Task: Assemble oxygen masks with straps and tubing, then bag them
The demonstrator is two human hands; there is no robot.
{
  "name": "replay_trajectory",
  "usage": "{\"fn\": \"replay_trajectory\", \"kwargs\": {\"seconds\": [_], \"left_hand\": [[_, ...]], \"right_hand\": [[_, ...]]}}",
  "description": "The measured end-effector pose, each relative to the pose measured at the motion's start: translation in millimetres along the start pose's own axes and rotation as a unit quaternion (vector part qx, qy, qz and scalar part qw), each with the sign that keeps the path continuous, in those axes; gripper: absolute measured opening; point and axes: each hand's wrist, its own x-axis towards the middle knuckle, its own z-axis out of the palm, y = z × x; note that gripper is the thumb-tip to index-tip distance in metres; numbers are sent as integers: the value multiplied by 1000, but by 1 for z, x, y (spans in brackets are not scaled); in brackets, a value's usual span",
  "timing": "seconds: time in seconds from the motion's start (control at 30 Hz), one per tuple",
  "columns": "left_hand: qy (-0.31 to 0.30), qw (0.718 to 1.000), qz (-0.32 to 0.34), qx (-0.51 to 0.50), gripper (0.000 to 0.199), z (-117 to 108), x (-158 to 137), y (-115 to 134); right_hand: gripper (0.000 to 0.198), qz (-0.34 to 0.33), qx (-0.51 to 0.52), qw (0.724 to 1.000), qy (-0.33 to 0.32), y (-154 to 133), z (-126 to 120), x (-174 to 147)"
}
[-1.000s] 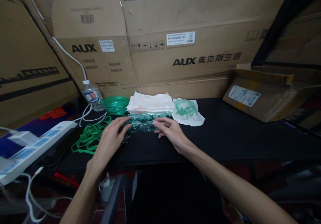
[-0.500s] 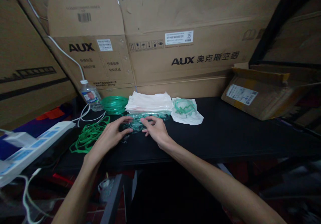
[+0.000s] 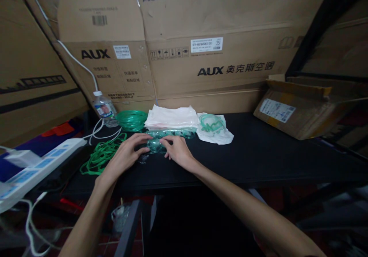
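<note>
A clear, green-tinted plastic piece lies at the front of a row of similar clear green pieces on the black table. My left hand is curved at its left side, fingers above and thumb below, gripping its edge. My right hand pinches the right side of the same piece with thumb and forefinger. Fingers partly cover the piece, and its exact kind is unclear. To the left of my left hand lies a tangle of flat green straps.
Behind the plastic pieces lies a stack of white packets. Right of it, thin green tubing rests on a white sheet. A green tubing coil, a bottle and a power strip are left; an open carton stands right.
My hands stay at the same plastic piece. It appears turned or flattened slightly, and the right fingertips have shifted a little left. The camera view has moved slightly.
</note>
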Motion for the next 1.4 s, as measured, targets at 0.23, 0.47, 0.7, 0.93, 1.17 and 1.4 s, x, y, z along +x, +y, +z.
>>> {"fn": "replay_trajectory", "kwargs": {"seconds": [0.23,0.47,0.7,0.93,1.17,1.4], "left_hand": [[-6,1000,-3,15,37,-4,1,4],[-32,996,35,69,39,-7,6,4],[-25,991,62,114,38,-5,6,7],[-7,987,42,153,41,-14,-2,14],[93,984,43,147,35,-14,-11,54],[9,995,101,24,26,46,-4,113]], "right_hand": [[22,-121,-67,990,25,10,1,2],[20,-182,-125,973,64,10,3,4],[21,-211,-165,962,47,17,0,3],[47,-211,-180,958,68,25,-13,-16],[29,-225,-207,943,129,19,-64,-75],[26,-184,-299,897,270,36,-170,-103]]}}
